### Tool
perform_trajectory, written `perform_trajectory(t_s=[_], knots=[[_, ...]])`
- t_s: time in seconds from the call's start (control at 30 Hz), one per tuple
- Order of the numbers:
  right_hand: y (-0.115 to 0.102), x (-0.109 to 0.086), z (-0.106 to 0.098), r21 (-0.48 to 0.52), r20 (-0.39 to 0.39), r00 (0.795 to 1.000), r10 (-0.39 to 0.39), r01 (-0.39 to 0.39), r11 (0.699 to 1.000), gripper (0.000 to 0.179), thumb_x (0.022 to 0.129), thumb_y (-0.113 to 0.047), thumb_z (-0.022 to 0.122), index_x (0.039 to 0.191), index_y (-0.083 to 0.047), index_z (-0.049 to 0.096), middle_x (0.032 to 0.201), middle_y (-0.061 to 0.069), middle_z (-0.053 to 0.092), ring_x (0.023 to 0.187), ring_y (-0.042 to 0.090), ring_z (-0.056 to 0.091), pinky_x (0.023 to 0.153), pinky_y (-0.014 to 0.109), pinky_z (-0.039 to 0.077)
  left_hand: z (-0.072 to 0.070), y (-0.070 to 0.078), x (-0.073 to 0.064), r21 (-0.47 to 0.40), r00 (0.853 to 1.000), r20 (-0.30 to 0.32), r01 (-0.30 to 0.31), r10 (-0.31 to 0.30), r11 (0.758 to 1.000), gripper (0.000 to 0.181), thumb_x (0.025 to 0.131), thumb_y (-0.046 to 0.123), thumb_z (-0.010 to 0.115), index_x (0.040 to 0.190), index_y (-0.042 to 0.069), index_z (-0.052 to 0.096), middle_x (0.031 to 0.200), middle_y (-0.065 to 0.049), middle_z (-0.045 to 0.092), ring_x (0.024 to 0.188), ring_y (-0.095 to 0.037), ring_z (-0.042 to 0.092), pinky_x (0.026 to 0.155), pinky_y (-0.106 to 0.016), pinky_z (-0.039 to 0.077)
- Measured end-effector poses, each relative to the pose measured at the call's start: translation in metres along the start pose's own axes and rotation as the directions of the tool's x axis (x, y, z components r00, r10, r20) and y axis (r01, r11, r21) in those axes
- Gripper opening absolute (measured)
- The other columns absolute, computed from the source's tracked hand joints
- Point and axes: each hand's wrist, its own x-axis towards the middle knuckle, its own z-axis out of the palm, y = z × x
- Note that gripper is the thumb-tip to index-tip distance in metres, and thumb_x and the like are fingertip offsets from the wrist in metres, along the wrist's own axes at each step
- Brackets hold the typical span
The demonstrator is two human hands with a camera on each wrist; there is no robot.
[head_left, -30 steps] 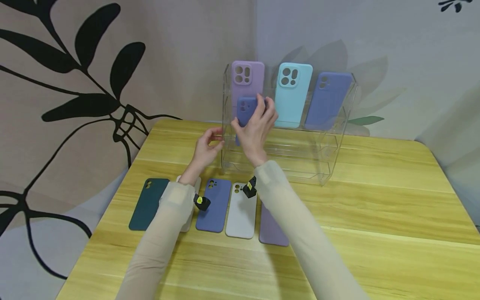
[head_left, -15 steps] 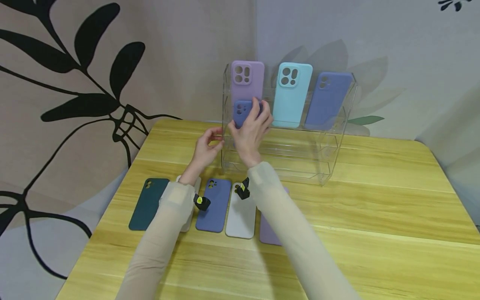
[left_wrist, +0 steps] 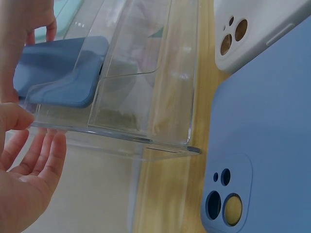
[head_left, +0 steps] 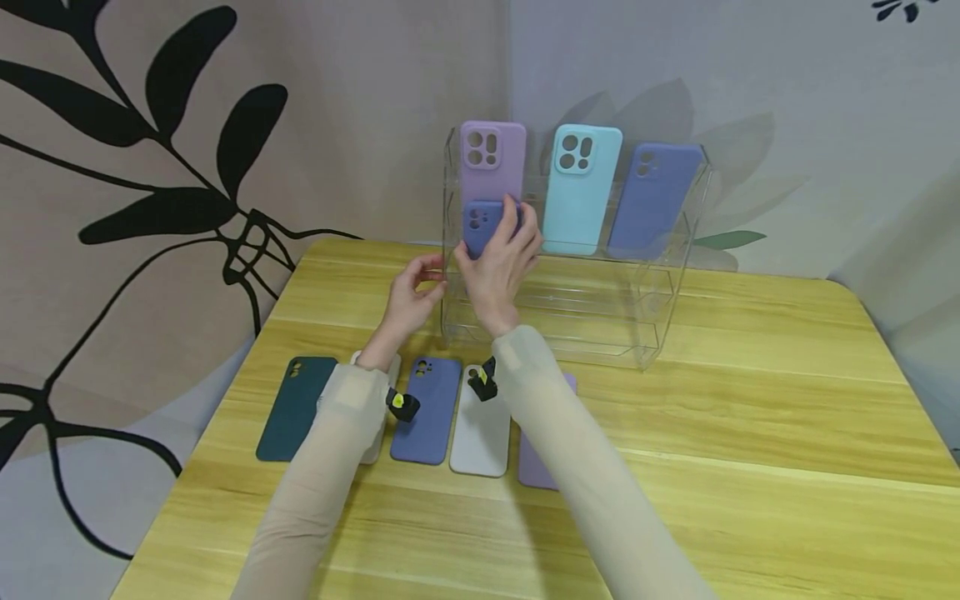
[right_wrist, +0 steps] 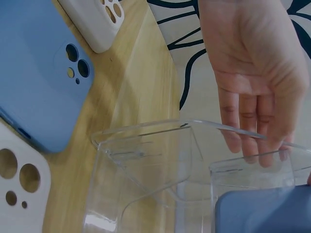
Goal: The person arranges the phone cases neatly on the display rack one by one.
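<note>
A clear acrylic display stand (head_left: 647, 342) with stepped tiers stands on the wooden table. In its middle tier, at the left end, sits a blue phone case (head_left: 480, 223), lower part behind the clear front lip. My right hand (head_left: 497, 271) grips this case by its upper part, thumb on one edge and fingers on the other. At the stand's left side, my left hand (head_left: 412, 298) holds the side panel, thumb on one face and fingers behind. On the top tier lean a purple case (head_left: 492, 177), a turquoise case (head_left: 581, 200) and another blue case (head_left: 654, 204).
In front of the stand lies a row of phone cases: dark green (head_left: 294, 417), a whitish one (head_left: 372, 452) mostly under the left sleeve, blue (head_left: 426, 429), white (head_left: 480, 437) and purple (head_left: 534, 467) partly under the right sleeve. A patterned wall covering (head_left: 360, 125) is behind the table.
My right hand has moved slightly left and down with the blue case, lowering it into the middle tier; over the last half second it barely moves. The left hand stays at the stand's side.
</note>
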Motion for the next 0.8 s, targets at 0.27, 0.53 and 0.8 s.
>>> perform_trajectory(t_s=[0.27, 0.53, 0.8], knots=[[0.006, -0.005, -0.007, 0.048, 0.002, 0.999, -0.042, 0.042, 0.998, 0.089, 0.074, -0.030, 0.077, 0.143, -0.008, 0.027, 0.142, 0.015, 0.027, 0.122, 0.030, 0.032, 0.085, 0.044, 0.035, 0.000, -0.002, 0.000, 0.007, 1.000, -0.007, 0.001, -0.001, 1.000, 0.038, 0.086, -0.012, 0.054, 0.124, -0.011, 0.047, 0.124, -0.024, 0.050, 0.104, -0.030, 0.052, 0.083, -0.023, 0.050], [0.020, -0.002, -0.028, 0.163, -0.044, 0.983, -0.177, 0.182, 0.970, 0.083, 0.075, -0.023, 0.075, 0.140, 0.000, 0.030, 0.138, 0.021, 0.029, 0.125, 0.031, 0.030, 0.099, 0.044, 0.029, 0.000, 0.000, 0.001, 0.009, 1.000, 0.006, 0.008, -0.008, 1.000, 0.039, 0.087, -0.012, 0.054, 0.124, -0.011, 0.046, 0.124, -0.026, 0.049, 0.106, -0.034, 0.051, 0.082, -0.023, 0.049], [0.041, 0.007, -0.050, 0.253, -0.126, 0.958, -0.257, 0.281, 0.926, 0.069, 0.077, -0.009, 0.068, 0.134, 0.008, 0.035, 0.131, 0.027, 0.033, 0.123, 0.034, 0.030, 0.103, 0.044, 0.024, 0.001, 0.029, -0.009, 0.005, 0.999, 0.014, 0.033, -0.033, 0.999, 0.037, 0.086, -0.014, 0.052, 0.123, -0.016, 0.044, 0.124, -0.030, 0.048, 0.107, -0.040, 0.049, 0.074, -0.013, 0.046]])
